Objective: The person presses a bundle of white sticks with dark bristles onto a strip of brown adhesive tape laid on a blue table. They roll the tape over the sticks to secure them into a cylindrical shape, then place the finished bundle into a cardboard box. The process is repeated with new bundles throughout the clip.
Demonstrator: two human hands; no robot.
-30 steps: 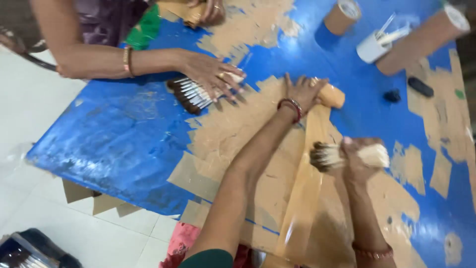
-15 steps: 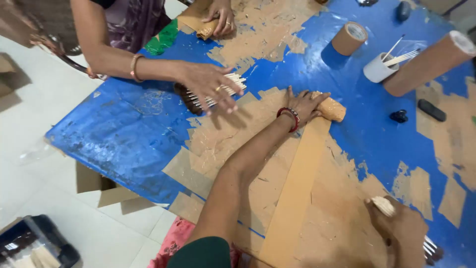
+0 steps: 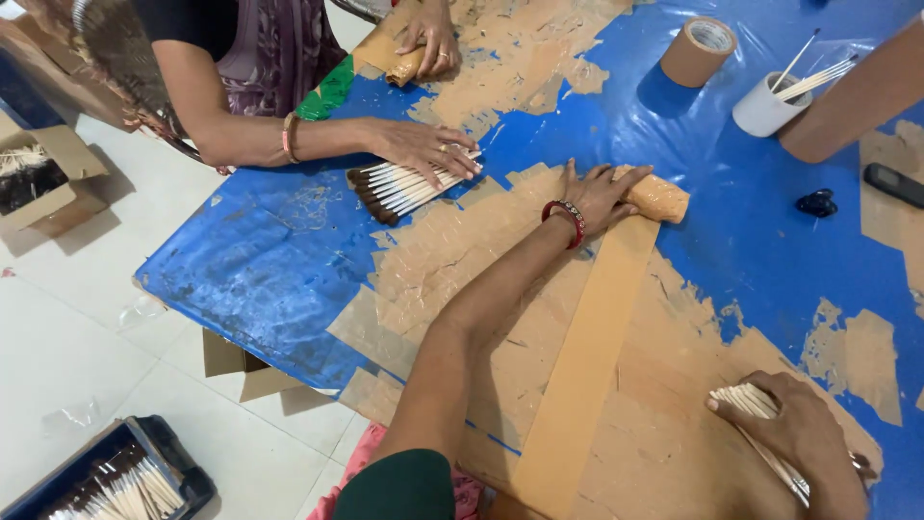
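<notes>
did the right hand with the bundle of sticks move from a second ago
Yes. The right hand with its bundle of sticks has come down the long tape strip, away from the left hand, towards the table's near edge.

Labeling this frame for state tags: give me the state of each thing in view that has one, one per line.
left hand: flat, pressing the tape roll end down
tape roll end: lying on the table, a strip pulled out
tape strip: unrolled, flat on the table
right hand: closed on a stick bundle
stick bundle: gripped, lying on the table
brown tape roll: upright, untouched
white cup: upright, sticks inside
co-worker's brushes: lying in a row under a hand
</notes>
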